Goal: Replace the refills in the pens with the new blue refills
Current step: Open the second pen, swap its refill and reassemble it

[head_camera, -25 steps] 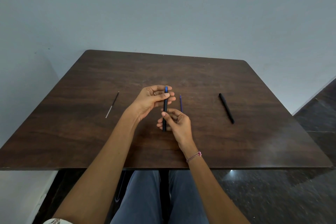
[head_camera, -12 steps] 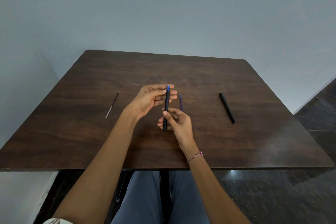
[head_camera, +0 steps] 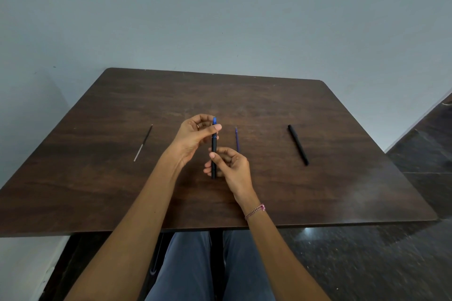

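Treat the pen (head_camera: 214, 151), held upright above the surface (head_camera: 342, 190), as light, stiff and probably slippery: keep your right hand (head_camera: 231, 166) pinched on the lower barrel and your left hand (head_camera: 195, 135) pinched near the blue tip, where the grip appears firmest.

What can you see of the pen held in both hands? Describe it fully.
The pen is a slim black barrel, matte and plastic-looking, with a blue tip section at its far end. It is held above the table, pointing away from the person. The left hand pinches the blue end with thumb and fingers; the right hand grips the barrel's near half. No cap shows on it.
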The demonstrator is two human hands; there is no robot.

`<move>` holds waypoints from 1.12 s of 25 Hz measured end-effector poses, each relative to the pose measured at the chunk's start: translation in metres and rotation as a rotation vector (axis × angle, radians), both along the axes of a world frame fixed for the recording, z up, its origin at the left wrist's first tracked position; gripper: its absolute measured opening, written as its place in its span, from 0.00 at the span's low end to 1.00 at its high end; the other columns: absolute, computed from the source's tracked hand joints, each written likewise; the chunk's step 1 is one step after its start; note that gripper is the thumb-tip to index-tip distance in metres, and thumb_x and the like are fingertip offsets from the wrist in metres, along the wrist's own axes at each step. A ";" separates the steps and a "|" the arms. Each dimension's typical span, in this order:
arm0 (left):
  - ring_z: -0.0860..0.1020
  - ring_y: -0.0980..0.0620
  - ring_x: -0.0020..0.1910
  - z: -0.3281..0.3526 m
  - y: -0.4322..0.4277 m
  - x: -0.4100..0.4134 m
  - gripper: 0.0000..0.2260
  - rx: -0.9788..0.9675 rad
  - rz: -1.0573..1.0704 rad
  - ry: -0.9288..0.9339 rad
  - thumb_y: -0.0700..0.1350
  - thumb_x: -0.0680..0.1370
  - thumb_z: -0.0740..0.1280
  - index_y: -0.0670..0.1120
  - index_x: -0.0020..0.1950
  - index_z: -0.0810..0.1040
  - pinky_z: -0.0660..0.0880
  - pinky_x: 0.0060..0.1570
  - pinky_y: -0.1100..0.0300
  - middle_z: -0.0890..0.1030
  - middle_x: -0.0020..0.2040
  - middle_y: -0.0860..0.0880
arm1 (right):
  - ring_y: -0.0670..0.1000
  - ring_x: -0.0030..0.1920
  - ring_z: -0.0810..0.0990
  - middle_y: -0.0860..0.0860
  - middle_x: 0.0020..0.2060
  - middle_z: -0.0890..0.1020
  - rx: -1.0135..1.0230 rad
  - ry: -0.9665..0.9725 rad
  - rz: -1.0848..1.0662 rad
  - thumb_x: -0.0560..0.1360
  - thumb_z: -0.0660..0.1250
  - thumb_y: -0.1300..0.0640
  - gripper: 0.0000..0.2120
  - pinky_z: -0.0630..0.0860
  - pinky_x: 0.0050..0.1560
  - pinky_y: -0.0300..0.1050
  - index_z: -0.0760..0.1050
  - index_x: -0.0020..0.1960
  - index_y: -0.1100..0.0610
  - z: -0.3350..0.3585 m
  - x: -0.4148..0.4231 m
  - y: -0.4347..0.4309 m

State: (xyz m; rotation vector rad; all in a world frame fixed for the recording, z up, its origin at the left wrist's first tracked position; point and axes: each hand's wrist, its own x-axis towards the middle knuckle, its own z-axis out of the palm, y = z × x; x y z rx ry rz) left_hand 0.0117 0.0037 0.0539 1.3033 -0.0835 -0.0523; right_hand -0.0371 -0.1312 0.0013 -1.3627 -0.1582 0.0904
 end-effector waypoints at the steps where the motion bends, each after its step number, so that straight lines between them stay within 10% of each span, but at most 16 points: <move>1: 0.81 0.54 0.40 -0.002 0.000 -0.001 0.08 -0.037 -0.018 -0.010 0.40 0.72 0.70 0.45 0.51 0.79 0.79 0.44 0.59 0.83 0.39 0.53 | 0.53 0.38 0.85 0.55 0.37 0.85 -0.007 -0.002 0.006 0.75 0.69 0.58 0.12 0.82 0.39 0.43 0.77 0.56 0.61 0.000 0.001 0.000; 6: 0.82 0.54 0.49 -0.016 0.008 -0.006 0.13 -0.193 -0.129 0.005 0.38 0.80 0.57 0.42 0.59 0.78 0.78 0.45 0.63 0.84 0.52 0.47 | 0.54 0.39 0.86 0.54 0.38 0.85 -0.049 -0.019 0.040 0.75 0.69 0.57 0.12 0.82 0.40 0.43 0.77 0.56 0.61 -0.001 0.001 0.000; 28: 0.80 0.59 0.36 -0.036 0.015 -0.008 0.09 -0.249 -0.107 0.031 0.41 0.71 0.66 0.50 0.44 0.86 0.78 0.38 0.67 0.82 0.35 0.53 | 0.53 0.37 0.85 0.53 0.35 0.85 -0.195 -0.038 0.133 0.74 0.70 0.58 0.06 0.81 0.38 0.41 0.76 0.51 0.55 0.003 0.000 0.001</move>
